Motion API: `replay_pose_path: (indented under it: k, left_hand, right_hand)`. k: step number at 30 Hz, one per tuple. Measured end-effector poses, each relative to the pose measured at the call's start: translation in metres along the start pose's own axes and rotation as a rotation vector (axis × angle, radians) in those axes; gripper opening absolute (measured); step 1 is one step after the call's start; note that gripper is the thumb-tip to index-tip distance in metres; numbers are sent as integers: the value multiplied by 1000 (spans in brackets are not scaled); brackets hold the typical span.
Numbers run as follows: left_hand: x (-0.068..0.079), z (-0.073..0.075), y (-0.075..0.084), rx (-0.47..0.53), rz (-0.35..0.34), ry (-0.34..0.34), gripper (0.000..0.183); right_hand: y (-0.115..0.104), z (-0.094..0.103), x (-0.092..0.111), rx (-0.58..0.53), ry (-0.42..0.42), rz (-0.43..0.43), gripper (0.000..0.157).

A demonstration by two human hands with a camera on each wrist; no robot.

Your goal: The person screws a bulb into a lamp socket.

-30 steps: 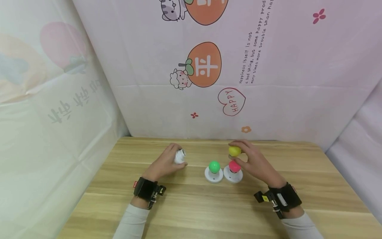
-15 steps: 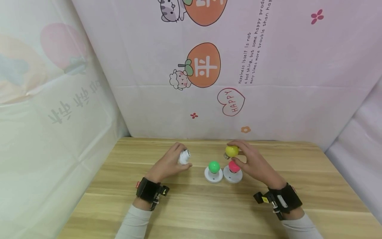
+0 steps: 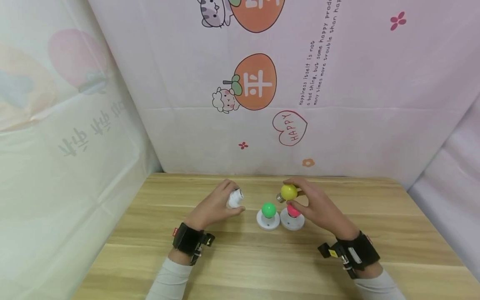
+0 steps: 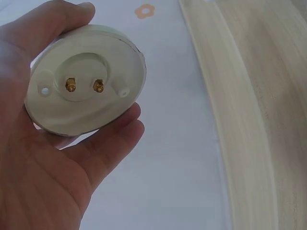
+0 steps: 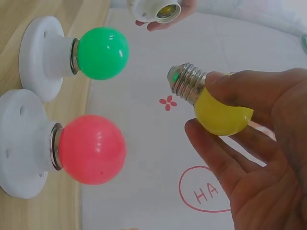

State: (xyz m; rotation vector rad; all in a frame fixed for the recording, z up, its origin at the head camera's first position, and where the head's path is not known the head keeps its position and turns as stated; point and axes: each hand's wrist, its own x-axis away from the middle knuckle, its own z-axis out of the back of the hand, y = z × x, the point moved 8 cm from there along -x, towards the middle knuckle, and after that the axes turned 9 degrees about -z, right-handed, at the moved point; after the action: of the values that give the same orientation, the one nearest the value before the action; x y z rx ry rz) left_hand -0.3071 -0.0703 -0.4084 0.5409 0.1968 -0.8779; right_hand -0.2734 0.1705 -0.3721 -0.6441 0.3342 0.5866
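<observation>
My left hand (image 3: 215, 206) grips a white lamp holder (image 3: 235, 198) by its edge. In the left wrist view the holder's underside (image 4: 86, 110) faces the camera, with two brass screws in it. The right hand (image 3: 316, 204) pinches a yellow light bulb (image 3: 288, 192) between thumb and fingers. Its metal screw base (image 5: 188, 82) points left, toward the lamp holder's socket opening (image 5: 168, 13). Below the yellow bulb, a green bulb (image 3: 268, 210) and a red bulb (image 3: 293, 211) stand upright in white round lamp holders on the table; the right thumb overlaps the red one in the head view.
The wooden table (image 3: 240, 266) ends at a white printed cloth (image 3: 195, 137) hanging behind it. More cloth hangs at the left (image 3: 75, 187) and right sides. The two standing lamp holders sit side by side between the hands.
My left hand has moved right with the lamp holder. The right hand has shifted slightly left, and the yellow bulb has turned so its screw base now shows, pointing left.
</observation>
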Motion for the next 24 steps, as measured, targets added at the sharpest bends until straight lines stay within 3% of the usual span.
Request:
replay_pose_path:
  k: [8,24]
  left_hand:
    - [-6,-5,8,1,-30,-23,50]
    - [-19,-11,25,-15,-71,-34,56]
  right_hand:
    - [-7,1,3,-22,38,55,55]
    - [-13,1,2,-49,33,46,56]
